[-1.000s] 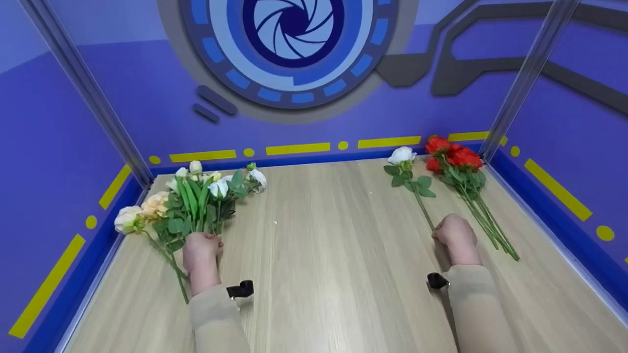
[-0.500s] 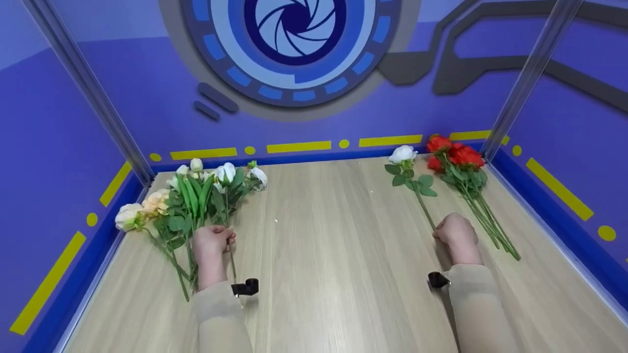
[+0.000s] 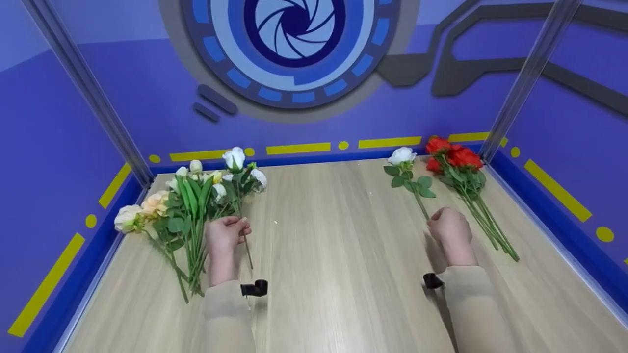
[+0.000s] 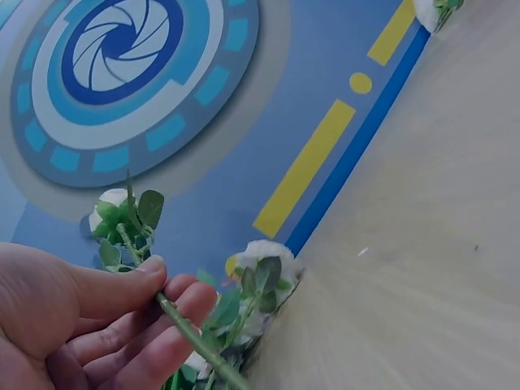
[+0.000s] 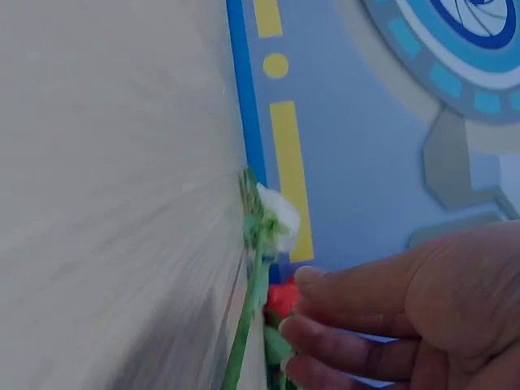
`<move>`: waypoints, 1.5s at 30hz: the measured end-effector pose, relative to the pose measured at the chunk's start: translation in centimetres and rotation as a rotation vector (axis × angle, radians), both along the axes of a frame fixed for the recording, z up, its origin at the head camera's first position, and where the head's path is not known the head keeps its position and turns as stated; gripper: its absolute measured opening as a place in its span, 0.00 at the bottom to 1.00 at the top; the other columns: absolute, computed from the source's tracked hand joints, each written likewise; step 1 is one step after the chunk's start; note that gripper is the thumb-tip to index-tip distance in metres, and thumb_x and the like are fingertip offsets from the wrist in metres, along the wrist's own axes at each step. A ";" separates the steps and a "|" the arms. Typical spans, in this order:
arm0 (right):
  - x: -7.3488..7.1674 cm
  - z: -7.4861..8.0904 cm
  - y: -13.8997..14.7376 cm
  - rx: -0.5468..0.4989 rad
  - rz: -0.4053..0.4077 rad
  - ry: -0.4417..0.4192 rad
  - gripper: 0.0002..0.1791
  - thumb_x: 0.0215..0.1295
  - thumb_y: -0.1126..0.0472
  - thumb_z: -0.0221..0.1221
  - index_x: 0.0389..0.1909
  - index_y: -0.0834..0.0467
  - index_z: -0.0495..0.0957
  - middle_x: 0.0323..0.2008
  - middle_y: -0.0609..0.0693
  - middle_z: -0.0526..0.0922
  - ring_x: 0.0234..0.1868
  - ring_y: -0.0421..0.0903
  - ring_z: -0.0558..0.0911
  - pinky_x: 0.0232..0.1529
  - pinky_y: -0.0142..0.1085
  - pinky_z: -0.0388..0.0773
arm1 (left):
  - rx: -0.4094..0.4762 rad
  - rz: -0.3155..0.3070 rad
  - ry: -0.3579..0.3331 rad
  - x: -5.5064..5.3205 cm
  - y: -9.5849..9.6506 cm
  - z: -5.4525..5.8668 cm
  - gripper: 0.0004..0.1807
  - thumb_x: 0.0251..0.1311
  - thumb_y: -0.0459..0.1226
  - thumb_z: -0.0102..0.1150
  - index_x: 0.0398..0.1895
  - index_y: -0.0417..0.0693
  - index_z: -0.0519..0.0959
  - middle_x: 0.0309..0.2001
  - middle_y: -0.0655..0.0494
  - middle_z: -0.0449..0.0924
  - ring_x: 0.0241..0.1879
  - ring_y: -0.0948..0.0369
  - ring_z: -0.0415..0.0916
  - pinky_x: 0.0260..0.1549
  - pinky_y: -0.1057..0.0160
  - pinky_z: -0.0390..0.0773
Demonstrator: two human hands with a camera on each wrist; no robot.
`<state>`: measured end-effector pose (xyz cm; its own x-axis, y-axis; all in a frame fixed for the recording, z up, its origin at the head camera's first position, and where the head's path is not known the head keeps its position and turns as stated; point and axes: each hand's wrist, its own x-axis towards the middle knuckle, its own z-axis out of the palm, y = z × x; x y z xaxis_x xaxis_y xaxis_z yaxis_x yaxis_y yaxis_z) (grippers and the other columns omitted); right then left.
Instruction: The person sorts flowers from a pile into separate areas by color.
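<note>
My left hand [image 3: 224, 240] pinches the stem of a white rose [image 3: 234, 159] between thumb and fingers. That rose is raised above the left pile of flowers, its bloom pointing toward the back wall; in the left wrist view the green stem [image 4: 191, 331] crosses the fingers. On the right, a second white rose [image 3: 402, 156] lies on the table with its leafy stem pointing toward me. My right hand [image 3: 450, 231] is beside the lower end of that stem. In the right wrist view its thumb and fingers stand apart, and the stem [image 5: 244, 325] runs past the fingertips.
White tulips [image 3: 194, 169], peach and cream blooms [image 3: 128, 218] and more white flowers lie in the left pile. Several red roses [image 3: 463, 156] with long stems lie at the right. Blue panels enclose the wooden table [image 3: 324, 255] at the back and sides.
My left hand has moved right and away from the pile, lifting the white rose with it. The right hand has shifted slightly left and up along its rose's stem, fingers now off it.
</note>
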<state>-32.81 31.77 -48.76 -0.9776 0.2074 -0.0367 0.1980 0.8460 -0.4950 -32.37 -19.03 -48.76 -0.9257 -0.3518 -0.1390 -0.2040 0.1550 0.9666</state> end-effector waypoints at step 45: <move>4.5 -2.5 -18.6 -0.703 0.553 0.140 0.09 0.67 0.72 0.63 0.43 0.76 0.82 0.32 0.70 0.87 0.28 0.43 0.85 0.31 0.33 0.84 | 0.290 -0.442 0.166 1.0 14.9 -0.4 0.06 0.68 0.27 0.62 0.43 0.30 0.77 0.35 0.41 0.89 0.35 0.56 0.90 0.35 0.61 0.89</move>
<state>-28.35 13.15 -51.27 -0.9361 -0.3185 0.1493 -0.2478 0.2961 -0.9225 -31.33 -4.14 -49.15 -0.9943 0.1063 -0.0120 -0.0213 -0.0864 0.9960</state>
